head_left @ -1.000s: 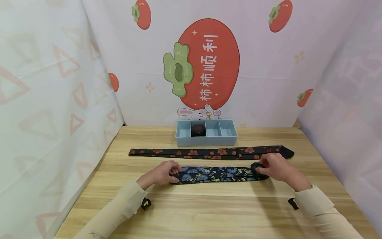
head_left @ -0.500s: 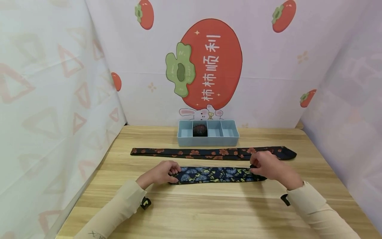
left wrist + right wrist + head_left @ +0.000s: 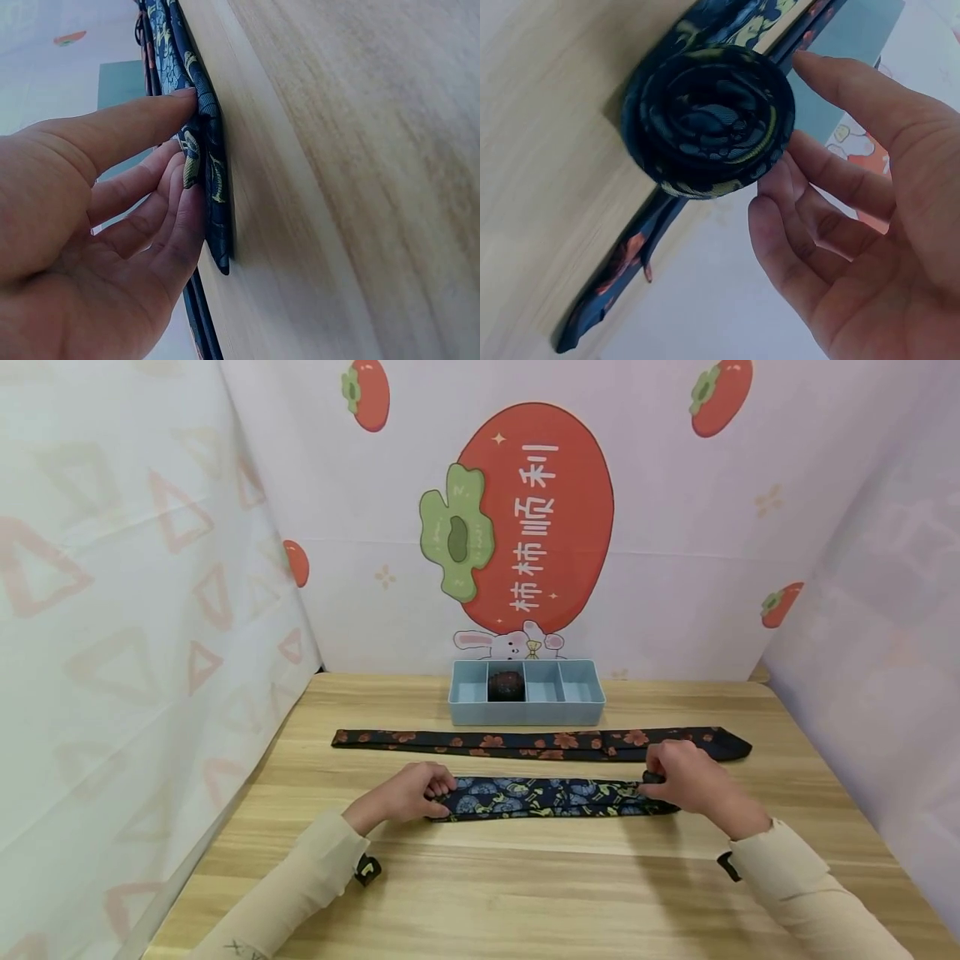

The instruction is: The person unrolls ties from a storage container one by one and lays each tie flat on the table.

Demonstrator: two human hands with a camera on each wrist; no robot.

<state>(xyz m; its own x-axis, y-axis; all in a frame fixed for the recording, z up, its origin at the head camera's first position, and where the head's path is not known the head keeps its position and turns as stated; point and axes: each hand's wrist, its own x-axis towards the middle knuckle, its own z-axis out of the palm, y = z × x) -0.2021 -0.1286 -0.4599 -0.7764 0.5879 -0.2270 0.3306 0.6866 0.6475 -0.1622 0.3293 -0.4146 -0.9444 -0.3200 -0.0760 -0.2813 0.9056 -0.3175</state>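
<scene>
A dark blue necktie (image 3: pixel 536 798) with blue and yellow patterns lies lengthwise on the table between both hands. My left hand (image 3: pixel 412 792) pinches its flat left end between thumb and fingers; the left wrist view shows the folded layers (image 3: pixel 214 161) there. At the other end, my right hand (image 3: pixel 693 783) holds the rolled-up part. Seen from the right wrist, that part is a tight spiral roll (image 3: pixel 709 124), with fingertips against its side and the thumb at its upper edge. From the head view, the right hand hides much of the roll.
Behind lies a second necktie (image 3: pixel 555 743), dark with orange-red flowers, stretched out flat. Further back stands a light blue box (image 3: pixel 525 714) with several compartments; a dark, reddish-patterned roll (image 3: pixel 506 686) sits in the second from the left. Patterned cloth (image 3: pixel 375 510) walls off the table's back and sides.
My right hand shifted left along the patterned necktie with the roll, then slightly back right. The left hand keeps its hold on the flat end. The head view has drifted a little.
</scene>
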